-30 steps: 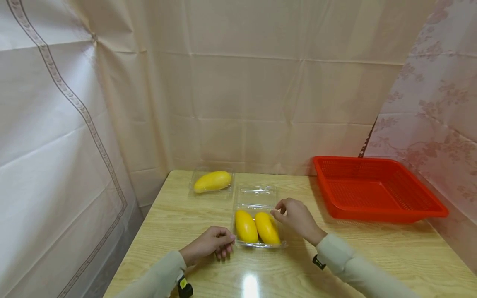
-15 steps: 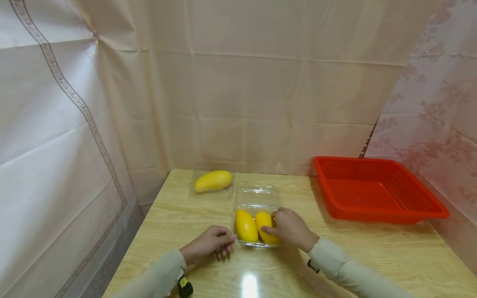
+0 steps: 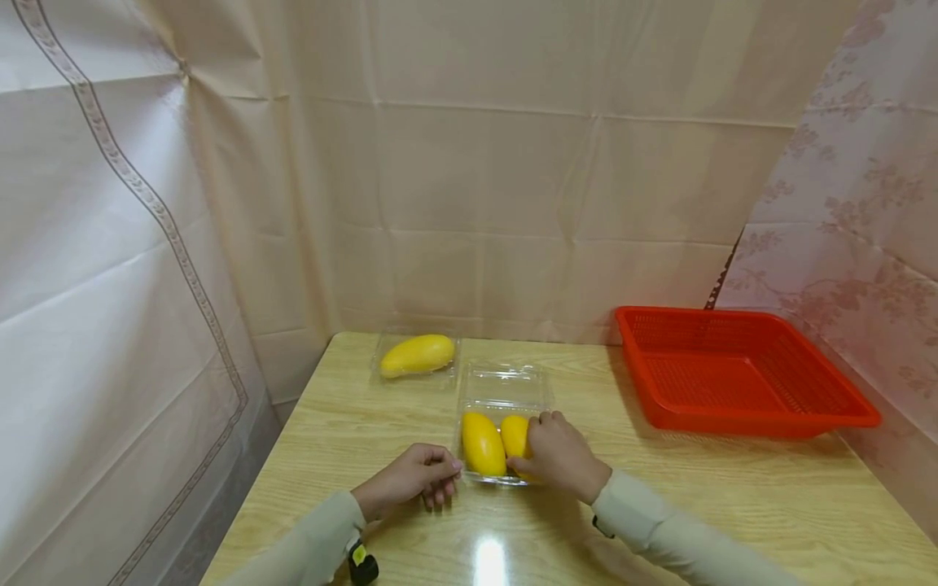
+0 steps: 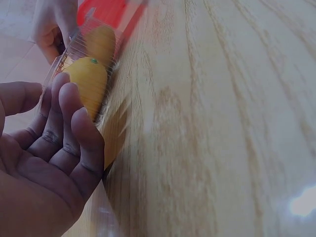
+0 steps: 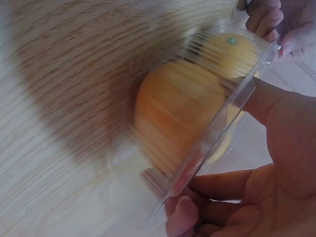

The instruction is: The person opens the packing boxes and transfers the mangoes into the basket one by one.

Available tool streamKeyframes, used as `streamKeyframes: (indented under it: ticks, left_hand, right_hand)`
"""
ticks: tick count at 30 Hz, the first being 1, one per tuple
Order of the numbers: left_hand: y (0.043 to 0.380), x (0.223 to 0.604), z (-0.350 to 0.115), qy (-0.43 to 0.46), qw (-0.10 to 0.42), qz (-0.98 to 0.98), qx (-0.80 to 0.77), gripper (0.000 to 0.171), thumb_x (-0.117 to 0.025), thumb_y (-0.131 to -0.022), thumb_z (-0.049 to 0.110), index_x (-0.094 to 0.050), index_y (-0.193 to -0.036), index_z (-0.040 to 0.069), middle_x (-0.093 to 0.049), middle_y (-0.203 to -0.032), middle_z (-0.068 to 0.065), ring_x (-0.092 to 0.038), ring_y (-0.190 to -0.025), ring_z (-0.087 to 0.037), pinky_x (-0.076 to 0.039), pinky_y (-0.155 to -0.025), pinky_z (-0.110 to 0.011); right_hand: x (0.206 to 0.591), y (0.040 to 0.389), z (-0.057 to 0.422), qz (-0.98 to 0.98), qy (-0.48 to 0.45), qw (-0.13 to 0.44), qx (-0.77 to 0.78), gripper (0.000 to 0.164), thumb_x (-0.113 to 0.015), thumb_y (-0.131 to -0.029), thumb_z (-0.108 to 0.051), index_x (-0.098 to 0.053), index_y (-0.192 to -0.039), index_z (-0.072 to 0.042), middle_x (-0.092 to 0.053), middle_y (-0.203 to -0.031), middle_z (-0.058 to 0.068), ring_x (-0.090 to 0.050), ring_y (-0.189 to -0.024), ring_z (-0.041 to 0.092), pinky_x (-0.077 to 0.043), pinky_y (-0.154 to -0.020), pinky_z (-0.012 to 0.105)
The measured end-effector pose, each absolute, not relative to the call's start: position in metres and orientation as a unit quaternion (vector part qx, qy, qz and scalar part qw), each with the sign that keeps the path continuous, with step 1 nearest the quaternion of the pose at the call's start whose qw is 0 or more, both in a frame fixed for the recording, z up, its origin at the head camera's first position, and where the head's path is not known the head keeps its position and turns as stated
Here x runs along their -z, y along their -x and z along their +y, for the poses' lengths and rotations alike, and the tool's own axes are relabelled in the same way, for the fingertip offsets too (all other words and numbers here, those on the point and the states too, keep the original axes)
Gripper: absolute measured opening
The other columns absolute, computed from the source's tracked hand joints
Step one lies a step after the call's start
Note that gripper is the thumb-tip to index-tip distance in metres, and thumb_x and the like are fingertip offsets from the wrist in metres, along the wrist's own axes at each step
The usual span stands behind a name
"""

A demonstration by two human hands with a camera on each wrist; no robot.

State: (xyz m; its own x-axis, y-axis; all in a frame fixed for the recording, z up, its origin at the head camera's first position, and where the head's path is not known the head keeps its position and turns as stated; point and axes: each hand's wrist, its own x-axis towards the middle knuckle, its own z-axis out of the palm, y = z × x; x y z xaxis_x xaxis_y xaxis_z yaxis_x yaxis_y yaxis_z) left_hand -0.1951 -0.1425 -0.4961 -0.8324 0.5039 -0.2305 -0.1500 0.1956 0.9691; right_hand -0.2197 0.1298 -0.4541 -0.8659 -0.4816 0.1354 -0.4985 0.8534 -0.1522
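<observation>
Two yellow mangoes lie side by side in a clear plastic clamshell box (image 3: 506, 480) whose lid is folded back. My left hand (image 3: 412, 478) pinches the box's near left corner between thumb and fingertips, beside the left mango (image 3: 482, 444). Over the box's right side, my right hand (image 3: 563, 457) grips the right mango (image 3: 516, 437), thumb on its near end and fingers along its far side. The right wrist view shows that mango (image 5: 177, 106) through the ribbed plastic wall, with my thumb and fingers reaching inside. My right hand covers part of it in the head view.
Farther back at the left, another clear box holds one yellow mango (image 3: 418, 356). A red plastic basket (image 3: 747, 425) stands on the right of the wooden table (image 3: 352, 423). Cloth (image 3: 469, 179) hangs behind and along both sides.
My right hand has moved from the box's right edge to the left and down, and has taken hold of the right mango. My left hand has stayed at the corner.
</observation>
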Motion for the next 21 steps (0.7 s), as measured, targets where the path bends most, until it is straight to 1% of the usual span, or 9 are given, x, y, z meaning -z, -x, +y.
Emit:
streamKeyframes:
  ticks: [4, 7, 9, 13, 18, 21]
  left_hand:
    - [0.1954, 0.4964, -0.1418, -0.123, 0.262, 0.726, -0.624, 0.036, -0.06, -0.106, 0.027, -0.065, -0.106, -0.009, -0.069, -0.082, -0.008, -0.059, -0.064, -0.013, -0.05, -0.055, -0.026]
    - [0.1958, 0.4973, -0.1423, -0.126, 0.262, 0.724, -0.626, 0.036, -0.06, -0.106, 0.026, -0.065, -0.106, -0.009, -0.069, -0.083, -0.009, -0.059, -0.065, -0.013, -0.05, -0.055, -0.026]
    - [0.1958, 0.4975, -0.1427, -0.128, 0.263, 0.723, -0.626, 0.036, -0.06, -0.106, 0.026, -0.065, -0.106, -0.01, -0.069, -0.083, -0.009, -0.058, -0.065, -0.014, -0.05, -0.055, -0.026]
    - [0.1958, 0.495, -0.1432, -0.13, 0.266, 0.722, -0.625, 0.036, -0.059, -0.107, 0.027, -0.065, -0.106, -0.009, -0.069, -0.084, -0.009, -0.058, -0.066, -0.015, -0.05, -0.056, -0.027]
    - [0.1959, 0.4931, -0.1432, -0.132, 0.264, 0.726, -0.621, 0.036, -0.059, -0.107, 0.027, -0.065, -0.106, -0.009, -0.07, -0.084, -0.009, -0.059, -0.066, -0.015, -0.05, -0.056, -0.027]
    - [0.1957, 0.4932, -0.1428, -0.132, 0.262, 0.728, -0.62, 0.035, -0.059, -0.107, 0.026, -0.065, -0.105, -0.009, -0.07, -0.084, -0.009, -0.059, -0.066, -0.015, -0.05, -0.056, -0.027]
  right_hand:
    - [0.4541, 0.2188, 0.1278, -0.96, -0.262, 0.053, -0.088, 0.049, -0.084, -0.082, -0.04, -0.052, -0.068, -0.005, -0.048, -0.069, 0.008, -0.047, -0.068, 0.026, -0.045, -0.059, 0.039]
    - [0.4542, 0.2187, 0.1268, -0.959, -0.265, 0.052, -0.09, 0.05, -0.083, -0.083, -0.038, -0.046, -0.063, -0.01, -0.044, -0.066, 0.005, -0.044, -0.065, 0.024, -0.042, -0.056, 0.036]
    - [0.4536, 0.2188, 0.1262, -0.958, -0.268, 0.052, -0.092, 0.05, -0.083, -0.083, -0.036, -0.045, -0.061, -0.011, -0.042, -0.064, 0.003, -0.043, -0.062, 0.023, -0.04, -0.056, 0.035]
    - [0.4531, 0.2205, 0.1243, -0.962, -0.249, 0.031, -0.109, 0.05, -0.083, -0.082, -0.036, -0.046, -0.059, -0.012, -0.039, -0.061, 0.001, -0.041, -0.059, 0.022, -0.035, -0.051, 0.032]
    - [0.4537, 0.2234, 0.1232, -0.965, -0.226, 0.013, -0.131, 0.05, -0.084, -0.08, -0.036, -0.044, -0.056, -0.015, -0.035, -0.058, -0.004, -0.036, -0.054, 0.017, -0.028, -0.046, 0.029]
    - [0.4534, 0.2237, 0.1229, -0.966, -0.22, 0.008, -0.135, 0.05, -0.083, -0.079, -0.035, -0.044, -0.056, -0.016, -0.034, -0.057, -0.005, -0.034, -0.052, 0.015, -0.027, -0.045, 0.028]
